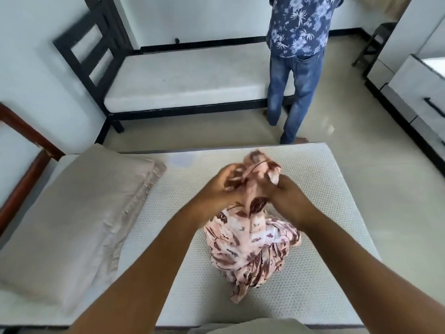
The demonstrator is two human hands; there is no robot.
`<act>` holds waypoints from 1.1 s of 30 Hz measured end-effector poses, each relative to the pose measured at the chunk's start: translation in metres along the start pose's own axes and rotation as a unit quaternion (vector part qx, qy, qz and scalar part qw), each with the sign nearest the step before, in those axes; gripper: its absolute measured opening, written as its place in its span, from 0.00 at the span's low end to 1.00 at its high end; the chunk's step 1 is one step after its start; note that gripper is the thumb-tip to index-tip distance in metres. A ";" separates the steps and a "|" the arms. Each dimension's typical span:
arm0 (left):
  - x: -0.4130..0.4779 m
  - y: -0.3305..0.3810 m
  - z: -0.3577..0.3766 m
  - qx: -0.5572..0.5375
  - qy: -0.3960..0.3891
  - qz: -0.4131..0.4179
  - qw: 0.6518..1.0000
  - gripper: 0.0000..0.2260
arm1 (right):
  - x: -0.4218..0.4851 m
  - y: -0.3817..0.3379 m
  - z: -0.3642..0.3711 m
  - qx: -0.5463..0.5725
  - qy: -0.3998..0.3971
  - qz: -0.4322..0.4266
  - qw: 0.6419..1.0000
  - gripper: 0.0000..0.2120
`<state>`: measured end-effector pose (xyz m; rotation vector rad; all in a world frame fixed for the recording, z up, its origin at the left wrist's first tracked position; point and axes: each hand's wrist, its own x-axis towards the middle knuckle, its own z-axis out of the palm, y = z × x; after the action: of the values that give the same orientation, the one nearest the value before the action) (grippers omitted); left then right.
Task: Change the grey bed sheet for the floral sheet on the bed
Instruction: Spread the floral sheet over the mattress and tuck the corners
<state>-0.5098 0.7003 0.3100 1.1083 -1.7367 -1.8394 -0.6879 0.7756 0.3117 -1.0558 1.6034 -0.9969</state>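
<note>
Both hands are up over the middle of the bed, close together. The left hand (225, 186) is blurred, but its curled fingers are dug into the cloth. The right hand (286, 191) clenches the same gathered neck of fabric from the other side. Between them they grip the floral sheet (252, 247) — pink with dark brown leaves — bunched into a rope at the top. Its lower part hangs in a crumpled heap that rests on the mattress (301, 285) just below the wrists.

That mattress is bare, white, with a fine honeycomb texture. A beige pillow (72, 225) lies wrinkled across its left end, beside a reddish-brown wooden bed frame (24, 145) against the white wall.

Beyond the far edge runs a pale tiled floor (361, 165) with a soft sheen. Across it stands a second bed (187, 80) with another bare white mattress in a black frame, its slatted headboard (79, 49) towards the left wall. Black skirting runs along the base of the back wall.

Another person (296, 68) in a blue flowered shirt and jeans stands at the foot of that bed, facing away. A grey cabinet (421, 92) with dark handles lines the right side of the room.
</note>
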 end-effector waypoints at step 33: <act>-0.008 0.022 -0.045 0.334 0.164 0.059 0.926 0.20 | 0.025 -0.097 0.021 -0.169 0.069 -0.199 0.963 0.17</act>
<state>-0.4759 0.6727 0.3362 1.4073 -2.2075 -0.9142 -0.6550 0.7200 0.3914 -1.6221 1.7542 -1.0991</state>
